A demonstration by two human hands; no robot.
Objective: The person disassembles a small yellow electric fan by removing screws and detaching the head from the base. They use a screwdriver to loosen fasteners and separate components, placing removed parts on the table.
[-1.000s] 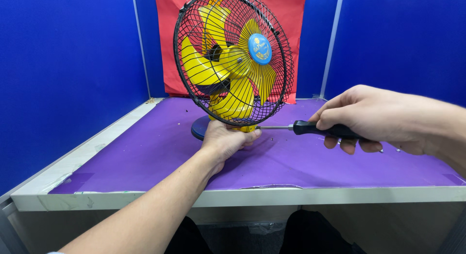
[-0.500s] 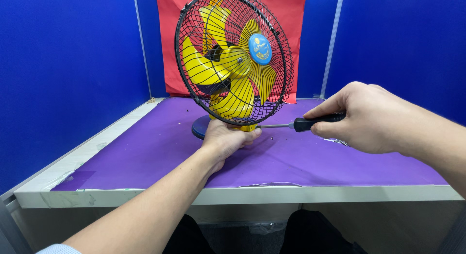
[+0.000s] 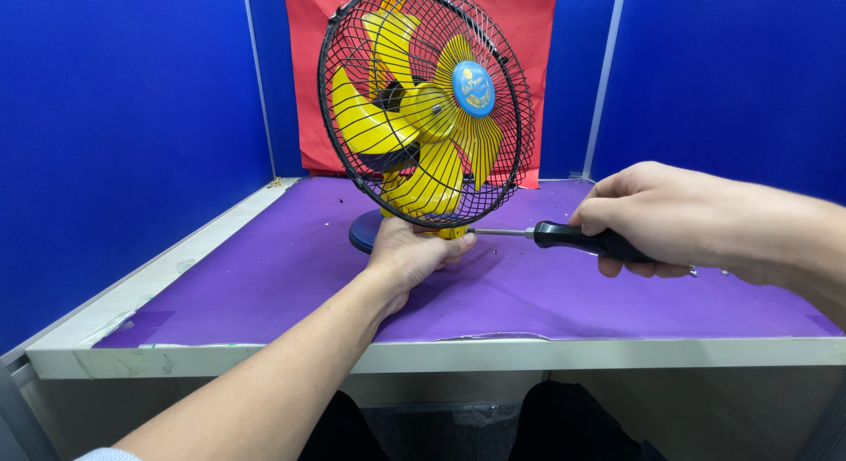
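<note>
- Gripping the black handle of a screwdriver point(image 3: 564, 238), the right hand point(image 3: 656, 219) has its fingers curled tight around it, knuckles up, with the thin metal shaft pointing left toward the bottom of the fan point(image 3: 427, 104).
- The left hand point(image 3: 412, 254) sits at the foot of the fan, fingers bent loosely around the yellow piece under the black wire cage; how firmly it holds I cannot tell.
- The screwdriver tip meets that yellow piece just beside the left fingertips point(image 3: 460, 243), right below the cage rim.
- The fan stands upright on a dark blue round base point(image 3: 363, 232), yellow blades behind the cage and a blue cap at the centre.
- It stands on a purple mat point(image 3: 291, 276) covering the table point(image 3: 441, 355), well back from the near edge.
- Blue walls point(image 3: 123, 135) close in on both sides, a red cloth point(image 3: 304, 82) hangs behind, and open mat lies to the left and right of the hands.
</note>
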